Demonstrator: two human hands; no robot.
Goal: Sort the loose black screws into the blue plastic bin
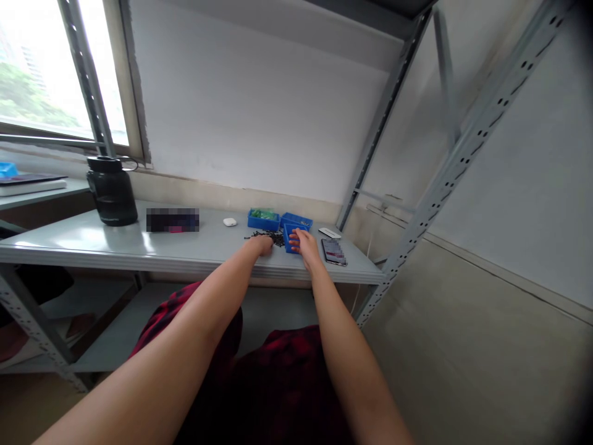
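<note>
Forearms reach forward over the tabletop [204,242] from both lower corners, slanting inward so that the two hands come near each other, apart rather than joined. The left hand [264,245] is low, back upward and fingers bent down at the near edge of a loose heap of small black pieces [274,237]; whether its fingertips are closed on any piece, I cannot tell. The right hand [304,243] is tilted at the open blue bin [288,238] just right of the heap, its fingers parted and slightly curved over the bin, pointing inward; contact with the rim is unclear.

Behind the heap is a blue tray with green contents [263,220], beside another blue tray [296,218]. A phone [333,252] and a slim white item [329,233] lie right of the right hand. Farther left are a small white case [230,222] and a large dark bottle [112,193].
</note>
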